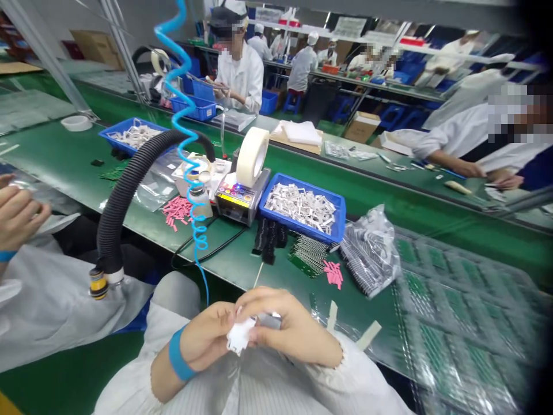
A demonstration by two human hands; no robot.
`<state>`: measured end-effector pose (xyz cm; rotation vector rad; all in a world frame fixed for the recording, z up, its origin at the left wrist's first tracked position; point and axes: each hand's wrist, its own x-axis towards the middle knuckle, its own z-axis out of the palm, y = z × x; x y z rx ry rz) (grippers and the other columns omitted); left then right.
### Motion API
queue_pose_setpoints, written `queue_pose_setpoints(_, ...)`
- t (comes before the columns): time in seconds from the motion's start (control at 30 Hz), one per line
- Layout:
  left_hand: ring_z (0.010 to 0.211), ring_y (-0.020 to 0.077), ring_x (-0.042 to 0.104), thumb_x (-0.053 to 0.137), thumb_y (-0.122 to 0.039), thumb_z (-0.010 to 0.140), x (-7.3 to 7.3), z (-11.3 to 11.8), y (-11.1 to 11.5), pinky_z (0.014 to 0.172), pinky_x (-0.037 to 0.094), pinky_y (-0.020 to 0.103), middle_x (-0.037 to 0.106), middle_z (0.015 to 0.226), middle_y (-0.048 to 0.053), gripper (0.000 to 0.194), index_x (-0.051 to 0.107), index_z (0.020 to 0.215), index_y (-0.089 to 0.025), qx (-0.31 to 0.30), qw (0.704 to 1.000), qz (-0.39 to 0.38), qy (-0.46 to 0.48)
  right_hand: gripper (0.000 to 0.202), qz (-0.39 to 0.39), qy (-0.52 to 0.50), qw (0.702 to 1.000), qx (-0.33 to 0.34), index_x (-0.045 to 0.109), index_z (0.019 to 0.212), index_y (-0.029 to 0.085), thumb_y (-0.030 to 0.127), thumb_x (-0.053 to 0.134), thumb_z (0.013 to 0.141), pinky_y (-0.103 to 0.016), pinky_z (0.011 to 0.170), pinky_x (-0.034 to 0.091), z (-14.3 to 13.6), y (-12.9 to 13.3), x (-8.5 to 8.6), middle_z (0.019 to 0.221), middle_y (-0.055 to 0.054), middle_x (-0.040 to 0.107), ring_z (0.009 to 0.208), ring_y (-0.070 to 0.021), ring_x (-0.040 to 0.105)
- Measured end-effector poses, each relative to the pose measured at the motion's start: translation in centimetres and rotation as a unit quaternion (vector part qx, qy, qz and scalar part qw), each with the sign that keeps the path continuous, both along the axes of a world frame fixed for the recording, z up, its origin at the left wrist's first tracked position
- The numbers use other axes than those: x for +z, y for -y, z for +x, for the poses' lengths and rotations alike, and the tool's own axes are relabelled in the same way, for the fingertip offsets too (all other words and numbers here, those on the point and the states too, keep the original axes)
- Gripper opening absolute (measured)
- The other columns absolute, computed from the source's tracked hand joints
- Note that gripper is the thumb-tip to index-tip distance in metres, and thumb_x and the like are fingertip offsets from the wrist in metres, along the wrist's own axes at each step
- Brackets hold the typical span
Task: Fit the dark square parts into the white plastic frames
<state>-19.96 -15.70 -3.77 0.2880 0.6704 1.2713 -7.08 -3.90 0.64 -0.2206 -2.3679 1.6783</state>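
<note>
Low in the view, close to my body, both of my hands meet at a small white part (240, 335). My left hand (205, 337), with a blue band at the wrist, grips it from the left side. From the right, the thumb and fingers of my right hand (287, 328) close on the same part. Its face looks bright and overexposed, with small notches along the lower edge. Beyond my hands on the green bench (235, 265) lie pink strips (332, 274), a stack of thin green boards with pins (309, 253) and black parts (270, 239).
A blue tray of white parts (302, 207), a tape dispenser (237, 199) and a bagged bundle (371, 251) stand behind. A coiled blue hose (177, 75) and black duct (116, 202) hang left. Clear trays (458, 305) fill the right. A neighbour's hand (19, 213) shows at left.
</note>
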Motion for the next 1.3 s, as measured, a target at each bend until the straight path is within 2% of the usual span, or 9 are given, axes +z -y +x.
queue_pose_setpoints(0.1, 0.054, 0.0064, 0.046, 0.074, -0.043, 0.064, 0.0, 0.2, -0.2, 0.053, 0.034, 0.019, 0.057, 0.062, 0.001, 0.035, 0.072, 0.078, -0.011, -0.006, 0.999, 0.002, -0.033, 0.032, -0.097, 0.029, 0.993, -0.053, 0.059, 0.107, 0.023, 0.02, 0.066, 0.076, -0.029, 0.083, 0.05, 0.3, 0.8, -0.3, 0.1, -0.001, 0.065, 0.091, -0.0142, 0.061)
queue_pose_setpoints(0.27, 0.06, 0.0111, 0.053, 0.072, -0.05, 0.063, 0.0, 0.5, -0.3, 0.058, 0.037, 0.023, 0.063, 0.069, 0.005, 0.045, 0.071, 0.087, -0.012, -0.024, 0.998, 0.009, -0.061, 0.032, -0.093, -0.002, 0.99, -0.104, 0.058, 0.11, 0.023, 0.034, 0.062, 0.08, -0.035, 0.086, 0.049, 3.5, -1.0, -1.0, 0.108, -0.005, 0.064, 0.097, -0.0177, 0.061)
queue_pose_setpoints(0.33, 0.066, 0.0145, 0.057, 0.07, -0.051, 0.065, -0.1, 0.5, -0.3, 0.065, 0.041, 0.028, 0.066, 0.072, 0.007, 0.048, 0.07, 0.092, -0.012, -0.021, 0.998, 0.022, -0.057, 0.027, 0.009, 0.03, 0.965, -0.261, 0.059, 0.105, 0.021, 0.039, 0.052, 0.086, -0.034, 0.077, 0.051, 5.8, -3.5, -2.6, 0.1, -0.006, 0.066, 0.088, -0.0174, 0.063)
queue_pose_setpoints(0.4, 0.07, 0.0161, 0.058, 0.068, -0.05, 0.068, -0.3, 0.4, -0.5, 0.072, 0.042, 0.031, 0.066, 0.072, 0.007, 0.047, 0.069, 0.096, -0.012, -0.008, 0.999, 0.035, -0.036, 0.03, 0.209, 0.136, 0.863, -0.44, 0.062, 0.099, 0.019, 0.041, 0.045, 0.089, -0.032, 0.07, 0.05, 8.2, -6.5, -4.8, 0.091, -0.006, 0.066, 0.078, -0.0166, 0.062)
queue_pose_setpoints(0.67, 0.066, 0.0149, 0.058, 0.065, -0.045, 0.073, -0.2, 0.5, -1.2, 0.074, 0.046, 0.034, 0.065, 0.07, 0.007, 0.044, 0.068, 0.097, -0.009, 0.019, 0.998, 0.052, 0.004, 0.032, 0.352, 0.215, 0.789, -0.455, 0.069, 0.073, 0.017, 0.04, 0.049, 0.082, -0.035, 0.063, 0.037, 11.8, -12.2, -11.2, 0.077, -0.009, 0.062, 0.072, -0.0226, 0.054)
queue_pose_setpoints(0.83, 0.065, 0.0137, 0.058, 0.065, -0.047, 0.073, 0.1, 0.3, -1.2, 0.072, 0.046, 0.031, 0.064, 0.069, 0.006, 0.045, 0.069, 0.097, -0.009, 0.053, 0.997, 0.049, -0.014, 0.033, 0.399, 0.18, 0.767, -0.469, 0.065, 0.074, 0.016, 0.036, 0.042, 0.087, -0.037, 0.064, 0.035, 10.1, -10.2, -8.7, 0.079, -0.011, 0.061, 0.074, -0.0243, 0.053)
queue_pose_setpoints(1.0, 0.066, 0.0131, 0.057, 0.067, -0.047, 0.071, 0.3, 0.5, -1.3, 0.068, 0.044, 0.027, 0.064, 0.07, 0.005, 0.045, 0.069, 0.097, -0.011, 0.079, 0.994, 0.045, -0.052, 0.01, 0.397, -0.061, 0.855, -0.328, 0.061, 0.081, 0.021, 0.021, 0.053, 0.086, -0.033, 0.074, 0.04, 5.0, -3.6, -2.0, 0.078, -0.003, 0.06, 0.076, -0.0166, 0.056)
queue_pose_setpoints(1.1, 0.068, 0.0124, 0.057, 0.066, -0.046, 0.072, 0.3, 0.5, -1.2, 0.068, 0.043, 0.025, 0.064, 0.074, 0.006, 0.043, 0.069, 0.098, -0.011, 0.086, 0.994, 0.033, -0.062, 0.01, 0.407, -0.124, 0.865, -0.264, 0.061, 0.078, 0.021, 0.016, 0.055, 0.084, -0.038, 0.084, 0.036, 2.0, -0.6, 0.6, 0.073, 0.0, 0.06, 0.072, -0.014, 0.054)
queue_pose_setpoints(1.3, 0.068, 0.0128, 0.056, 0.069, -0.044, 0.07, -0.2, 0.2, -1.0, 0.069, 0.042, 0.027, 0.063, 0.078, 0.006, 0.04, 0.069, 0.095, -0.013, 0.114, 0.992, 0.023, -0.044, 0.013, 0.487, -0.117, 0.834, -0.231, 0.06, 0.074, 0.019, 0.015, 0.053, 0.085, -0.047, 0.096, 0.026, -0.3, 0.1, 0.4, 0.074, 0.001, 0.064, 0.078, -0.0144, 0.055)
